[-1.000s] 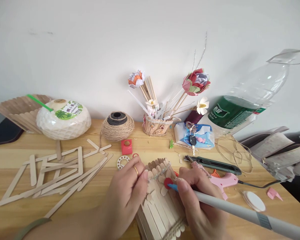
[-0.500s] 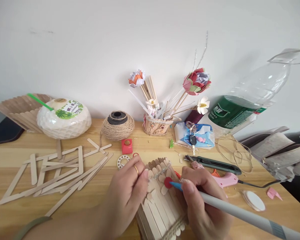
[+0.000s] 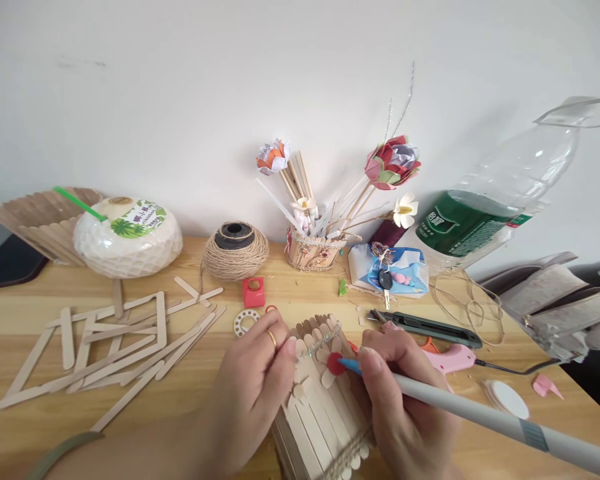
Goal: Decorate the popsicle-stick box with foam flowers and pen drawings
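A small container built of popsicle sticks point(image 3: 313, 427) lies tilted in front of me, with twine round one end and a glittery strip near the other. My left hand point(image 3: 257, 380) is closed on its left edge, the thumb pressed against the sticks. A flower of wooden pieces with a red round centre point(image 3: 335, 363) sits on its upper face. My right hand point(image 3: 405, 393) is closed round a thick grey-white pen point(image 3: 485, 410), whose blue tip point(image 3: 350, 365) touches the red centre. A second small wooden flower point(image 3: 299, 392) lies beside my left thumb.
Loose popsicle sticks point(image 3: 120, 347) spread at the left. Behind stand a twine spool point(image 3: 236, 253), a wrapped coconut point(image 3: 127, 243) and a flower-filled stick holder point(image 3: 315, 253). A box cutter point(image 3: 430, 329), corded pink glue gun point(image 3: 453, 359) and large bottle point(image 3: 480, 213) are at the right.
The pen and my right hand have shifted slightly left, its blue tip still at the red centre. My left hand and the container have hardly moved.
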Demonstrator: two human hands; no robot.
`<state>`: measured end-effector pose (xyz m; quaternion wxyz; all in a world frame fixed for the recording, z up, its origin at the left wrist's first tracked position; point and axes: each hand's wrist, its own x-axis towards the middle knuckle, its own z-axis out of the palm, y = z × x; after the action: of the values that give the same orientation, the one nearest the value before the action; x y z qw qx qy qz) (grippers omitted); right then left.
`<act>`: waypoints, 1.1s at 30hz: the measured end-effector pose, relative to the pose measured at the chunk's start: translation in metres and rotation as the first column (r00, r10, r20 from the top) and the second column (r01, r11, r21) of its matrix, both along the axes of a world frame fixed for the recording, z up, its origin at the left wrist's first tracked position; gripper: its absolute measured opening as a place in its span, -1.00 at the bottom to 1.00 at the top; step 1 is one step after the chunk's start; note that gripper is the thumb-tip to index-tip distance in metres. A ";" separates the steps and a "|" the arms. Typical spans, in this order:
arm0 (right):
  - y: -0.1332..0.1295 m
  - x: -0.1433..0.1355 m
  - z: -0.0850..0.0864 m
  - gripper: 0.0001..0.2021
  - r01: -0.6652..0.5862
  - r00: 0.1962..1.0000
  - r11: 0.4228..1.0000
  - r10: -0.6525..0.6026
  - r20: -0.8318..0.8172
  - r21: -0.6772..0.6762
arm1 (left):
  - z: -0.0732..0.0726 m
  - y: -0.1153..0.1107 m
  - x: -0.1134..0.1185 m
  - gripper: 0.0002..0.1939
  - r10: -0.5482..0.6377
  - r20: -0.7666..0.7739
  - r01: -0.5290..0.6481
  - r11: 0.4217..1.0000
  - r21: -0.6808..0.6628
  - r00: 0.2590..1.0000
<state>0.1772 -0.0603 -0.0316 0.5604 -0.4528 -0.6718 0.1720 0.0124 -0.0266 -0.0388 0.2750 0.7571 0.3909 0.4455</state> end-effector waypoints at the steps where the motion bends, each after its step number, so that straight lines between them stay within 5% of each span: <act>1: 0.000 0.000 0.001 -0.81 0.005 1.000 1.000 -0.005 0.006 -0.003 | 0.000 0.000 0.000 -0.71 0.000 0.002 0.000 1.000 0.004 1.000; 33: 0.000 -0.002 -0.002 -0.80 0.069 0.997 0.997 -0.068 -0.036 0.027 | 0.000 0.001 0.001 -0.70 -0.010 0.017 0.010 1.000 0.027 1.000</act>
<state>0.1752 -0.0602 -0.0334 0.5841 -0.4644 -0.6483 0.1510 0.0130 -0.0259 -0.0385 0.2703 0.7589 0.3788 0.4556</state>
